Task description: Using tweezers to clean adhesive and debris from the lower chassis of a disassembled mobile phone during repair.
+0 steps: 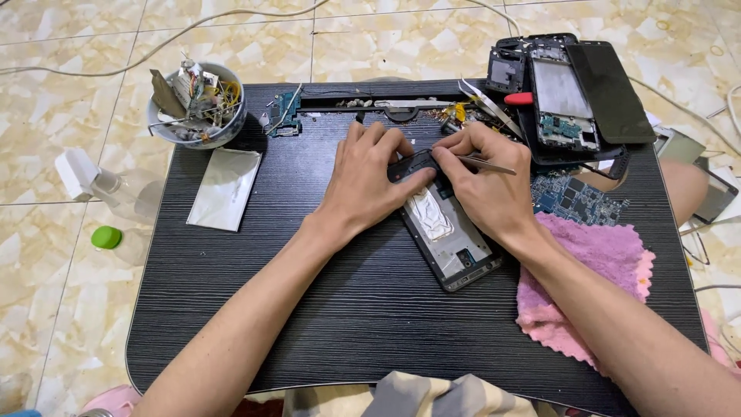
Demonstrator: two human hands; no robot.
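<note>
1. An opened phone frame (450, 232) lies tilted at the middle of the black wood-grain tabletop (347, 309), its inner metal plate and crumpled silver foil facing up, its top end under both hands.
2. The left hand (369, 179) is closed over the upper end of the frame, thumb pressed on a dark piece there, fingers curled over its far edge.
3. The right hand (482, 181) pinches a pair of metal tweezers (486, 164), whose shaft lies across the hand pointing right; the tips are hidden at the frame's top edge, where the 2 hands touch.
4. Just right of the frame lies a blue circuit board (575, 199), and below it a pink cloth (594, 286) sits under the right forearm.
5. At the back right corner are several stripped phone bodies (559, 93) and a dark screen panel (614, 93), with a red-handled tool (519, 98) and more tweezers (486, 104) beside them.
6. At the back left, a bowl (197, 104) holds scrap parts; a silver foil pouch (225, 188) lies below it, and a small green board (284, 112) to its right.
7. On the tiled floor (46, 116) to the left are a clear bottle (116, 189) and a green cap (106, 237).
</note>
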